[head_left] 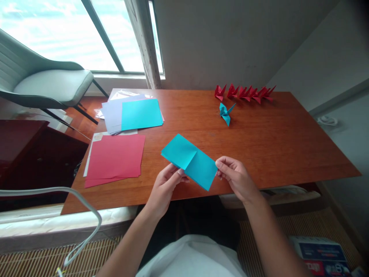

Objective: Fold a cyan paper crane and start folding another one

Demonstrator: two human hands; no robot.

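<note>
A turquoise sheet of paper (198, 161), folded into a rectangle with a crease across its middle, is tilted above the front part of the table. My left hand (167, 182) pinches its lower edge near the crease, thumb on top. At the right corner, my right hand (235, 173) grips the paper between thumb and fingers. Beyond it stands a turquoise origami crane (226, 113). Behind that, several red origami cranes (245, 93) form a row along the table's far edge.
On the left of the wooden table (282, 142) lie turquoise sheets (142, 114) over lilac sheets (112, 115), with red sheets (115, 156) nearer me. A grey chair (52, 84) stands by the window. A white cable (83, 198) loops at lower left.
</note>
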